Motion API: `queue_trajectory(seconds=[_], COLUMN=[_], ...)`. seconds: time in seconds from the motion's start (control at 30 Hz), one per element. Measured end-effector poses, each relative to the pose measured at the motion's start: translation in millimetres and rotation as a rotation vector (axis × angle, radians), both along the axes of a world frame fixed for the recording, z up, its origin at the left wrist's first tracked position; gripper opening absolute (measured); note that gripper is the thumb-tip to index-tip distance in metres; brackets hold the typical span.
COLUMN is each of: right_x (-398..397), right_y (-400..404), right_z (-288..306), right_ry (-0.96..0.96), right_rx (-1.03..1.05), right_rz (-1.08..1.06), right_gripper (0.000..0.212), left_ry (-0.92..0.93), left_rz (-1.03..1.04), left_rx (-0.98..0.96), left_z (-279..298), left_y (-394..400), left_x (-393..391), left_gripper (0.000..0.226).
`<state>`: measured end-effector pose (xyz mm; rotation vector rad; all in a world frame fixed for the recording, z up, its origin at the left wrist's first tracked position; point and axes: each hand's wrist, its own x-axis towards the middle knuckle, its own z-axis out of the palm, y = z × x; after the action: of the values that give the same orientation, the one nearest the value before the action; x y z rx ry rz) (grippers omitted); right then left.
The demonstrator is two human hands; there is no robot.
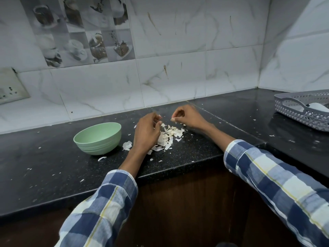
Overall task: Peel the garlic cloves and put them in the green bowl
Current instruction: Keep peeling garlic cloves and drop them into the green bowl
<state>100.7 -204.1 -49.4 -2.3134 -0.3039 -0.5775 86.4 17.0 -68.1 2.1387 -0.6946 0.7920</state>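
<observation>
Nearest the camera, two checked sleeves [277, 177] reach over the front edge of the black bench [178, 157], where loose flecks of skin lie scattered. A curl of peel [102, 158] lies just in front of the green bowl [98, 138], and a larger piece [127, 145] rests just beside the bowl on its right. From this angle the inside of the bowl is mostly hidden, so whether any cloves are in it cannot be told.

Further in, the pile of garlic skins [169, 136] spreads between the two hands. The left hand [145, 134] sits over the pile's left side with its fingers [157, 120] curled in; something small and pale shows at the tips, but whether it is a clove or peel is too blurred to tell. The right hand [188, 117] hovers beyond the pile, its fingers [173, 119] pinched narrow on a pale scrap, likely skin.

The risk from here, as I judge it, is a small clove slipping from the pinch and vanishing into the look-alike skins, or rolling off the bench edge. A sweeping wrist could also push peel into the bowl.

Far right, a grey perforated tray [302, 114] stands well apart, before the tiled wall [178, 68].
</observation>
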Motion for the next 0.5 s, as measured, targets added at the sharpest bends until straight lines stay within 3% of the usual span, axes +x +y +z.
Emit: queue_trajectory(seconds=[0.13, 0.3, 0.5], right_x=[2, -5, -12], right_y=[9, 5, -2], right_z=[-2, 1, -3], right_ry=[0.012, -0.070, 0.004], right_rx=[-0.216, -0.144, -0.379], right_rz=[0.027, -0.022, 0.099], right_gripper=[0.013, 0.008, 0.014], left_ry=[0.041, 0.057, 0.054], left_rz=[0.028, 0.050, 0.069], left_rx=[0.030, 0.069, 0.080], left_z=[-2, -4, -5], left_y=[3, 4, 4], left_x=[3, 7, 9], left_gripper=[0.009, 0.012, 0.016])
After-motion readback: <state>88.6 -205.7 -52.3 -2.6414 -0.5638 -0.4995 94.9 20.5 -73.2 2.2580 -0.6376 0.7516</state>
